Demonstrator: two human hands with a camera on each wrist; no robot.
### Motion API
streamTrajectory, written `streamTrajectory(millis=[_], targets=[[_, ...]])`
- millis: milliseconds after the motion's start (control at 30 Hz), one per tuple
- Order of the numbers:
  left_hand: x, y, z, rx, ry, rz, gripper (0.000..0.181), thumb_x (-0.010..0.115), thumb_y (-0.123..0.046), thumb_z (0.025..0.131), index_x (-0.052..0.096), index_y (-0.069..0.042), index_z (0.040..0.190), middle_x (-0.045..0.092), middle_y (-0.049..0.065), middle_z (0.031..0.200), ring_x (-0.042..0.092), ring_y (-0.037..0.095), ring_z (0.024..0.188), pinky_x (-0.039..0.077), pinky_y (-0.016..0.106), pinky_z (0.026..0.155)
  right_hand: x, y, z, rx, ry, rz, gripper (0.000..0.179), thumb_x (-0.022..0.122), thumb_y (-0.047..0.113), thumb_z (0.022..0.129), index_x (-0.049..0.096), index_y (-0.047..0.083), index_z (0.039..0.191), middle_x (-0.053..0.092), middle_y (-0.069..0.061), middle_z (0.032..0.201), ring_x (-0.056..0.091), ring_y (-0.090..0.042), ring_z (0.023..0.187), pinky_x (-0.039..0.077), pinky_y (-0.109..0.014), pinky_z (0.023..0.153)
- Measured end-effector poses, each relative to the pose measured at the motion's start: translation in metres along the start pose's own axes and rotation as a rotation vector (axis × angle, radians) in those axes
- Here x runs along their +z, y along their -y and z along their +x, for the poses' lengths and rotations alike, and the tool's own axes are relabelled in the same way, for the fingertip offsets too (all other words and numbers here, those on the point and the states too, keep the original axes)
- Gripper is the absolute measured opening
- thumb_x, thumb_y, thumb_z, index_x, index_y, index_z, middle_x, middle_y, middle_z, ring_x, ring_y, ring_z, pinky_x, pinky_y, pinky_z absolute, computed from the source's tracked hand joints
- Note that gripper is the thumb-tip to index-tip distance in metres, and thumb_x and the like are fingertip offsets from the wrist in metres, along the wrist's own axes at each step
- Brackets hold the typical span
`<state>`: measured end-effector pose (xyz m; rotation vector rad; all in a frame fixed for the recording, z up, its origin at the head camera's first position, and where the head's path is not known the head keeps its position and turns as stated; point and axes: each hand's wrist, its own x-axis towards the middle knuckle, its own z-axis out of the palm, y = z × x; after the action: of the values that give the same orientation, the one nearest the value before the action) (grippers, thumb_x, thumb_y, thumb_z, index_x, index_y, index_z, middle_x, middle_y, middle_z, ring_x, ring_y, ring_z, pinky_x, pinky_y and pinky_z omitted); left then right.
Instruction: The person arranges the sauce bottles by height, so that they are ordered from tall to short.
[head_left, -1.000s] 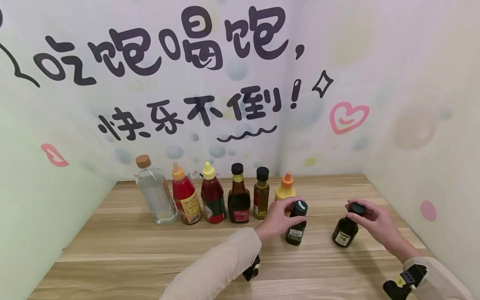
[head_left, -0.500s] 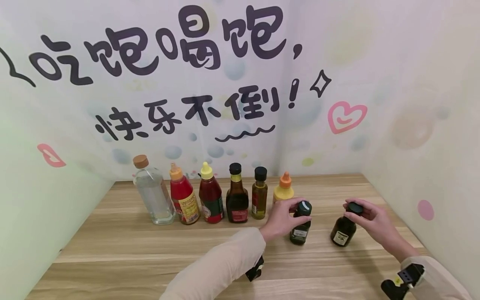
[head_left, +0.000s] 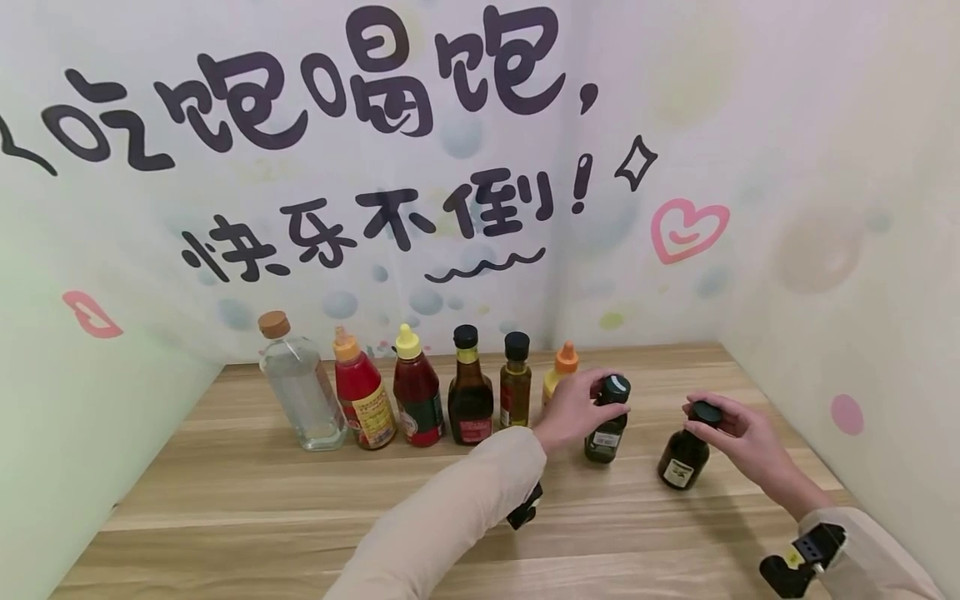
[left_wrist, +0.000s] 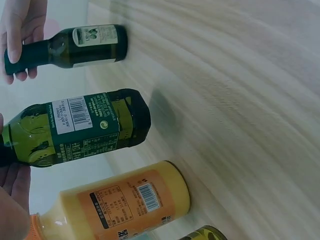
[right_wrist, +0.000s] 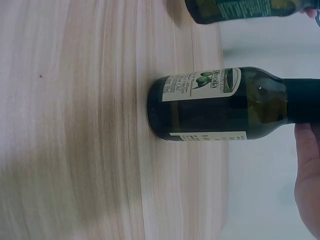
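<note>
My left hand grips the dark cap and neck of a square green glass bottle with a barcode label. In the left wrist view its base looks slightly off the table, a shadow lying beside it. To its right stands a round dark olive oil bottle with a cream label, upright on the table. My right hand pinches that bottle's black cap between thumb and fingers. Just behind my left hand, partly hidden by it, is a yellow squeeze bottle with an orange tip.
Along the back of the wooden table runs a row: clear bottle, red sauce bottle, yellow-tipped dark red bottle, dark brown sauce bottle and slim oil bottle. A printed cloth hangs behind.
My left hand has moved the green bottle rightward and then up or back, away from the front. My right hand and the round bottle stay in place; the head view shifts slightly.
</note>
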<state>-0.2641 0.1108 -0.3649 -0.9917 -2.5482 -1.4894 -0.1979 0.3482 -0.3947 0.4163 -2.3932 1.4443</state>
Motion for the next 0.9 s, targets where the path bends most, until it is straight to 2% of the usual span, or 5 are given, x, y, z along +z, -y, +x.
streamTrajectory(millis=[200, 333, 500, 733, 900], targets=[[0.005, -0.001, 0.009, -0.018, -0.003, -0.005, 0.040, 0.070, -0.015, 0.076, 0.057, -0.007, 0.113, 0.061, 0.003, 0.103, 0.056, 0.006, 0.087, 0.046, 0.016, 0.073, 0.001, 0.000, -0.001, -0.002, 0.000, -0.011, 0.033, 0.060, -0.001, 0.082, 0.053, -0.003, 0.114, 0.061, 0.014, 0.101, 0.058, 0.002, 0.086, 0.048, -0.014, 0.069], [0.010, 0.001, 0.014, -0.036, -0.027, 0.034, 0.040, 0.071, -0.016, 0.076, 0.057, -0.008, 0.113, 0.061, 0.004, 0.103, 0.057, 0.006, 0.087, 0.044, 0.013, 0.074, 0.000, 0.000, 0.000, -0.008, -0.001, -0.012, 0.033, 0.060, -0.002, 0.082, 0.053, -0.003, 0.114, 0.060, 0.016, 0.100, 0.058, 0.002, 0.087, 0.047, -0.013, 0.069], [0.014, 0.004, 0.021, -0.050, -0.047, 0.064, 0.042, 0.071, -0.017, 0.075, 0.057, -0.009, 0.114, 0.061, 0.003, 0.104, 0.057, 0.006, 0.089, 0.043, 0.013, 0.074, -0.001, 0.000, 0.000, -0.007, 0.004, 0.000, 0.033, 0.059, -0.002, 0.082, 0.053, -0.002, 0.114, 0.061, 0.012, 0.101, 0.059, 0.000, 0.088, 0.047, -0.014, 0.069], [0.019, 0.009, 0.025, -0.016, -0.044, 0.110, 0.042, 0.071, -0.015, 0.075, 0.057, -0.007, 0.114, 0.061, 0.005, 0.107, 0.056, 0.009, 0.094, 0.043, 0.014, 0.077, -0.001, 0.000, -0.001, -0.002, -0.003, 0.006, 0.034, 0.060, -0.002, 0.081, 0.053, -0.003, 0.114, 0.061, 0.014, 0.101, 0.058, 0.002, 0.088, 0.047, -0.014, 0.070], [0.021, 0.010, 0.026, -0.029, -0.054, 0.088, 0.041, 0.070, -0.015, 0.076, 0.056, -0.008, 0.114, 0.061, 0.004, 0.106, 0.056, 0.009, 0.093, 0.044, 0.014, 0.076, 0.000, 0.000, -0.001, -0.009, -0.009, -0.004, 0.033, 0.060, -0.002, 0.081, 0.053, -0.005, 0.113, 0.061, 0.015, 0.100, 0.058, 0.001, 0.087, 0.047, -0.014, 0.069]])
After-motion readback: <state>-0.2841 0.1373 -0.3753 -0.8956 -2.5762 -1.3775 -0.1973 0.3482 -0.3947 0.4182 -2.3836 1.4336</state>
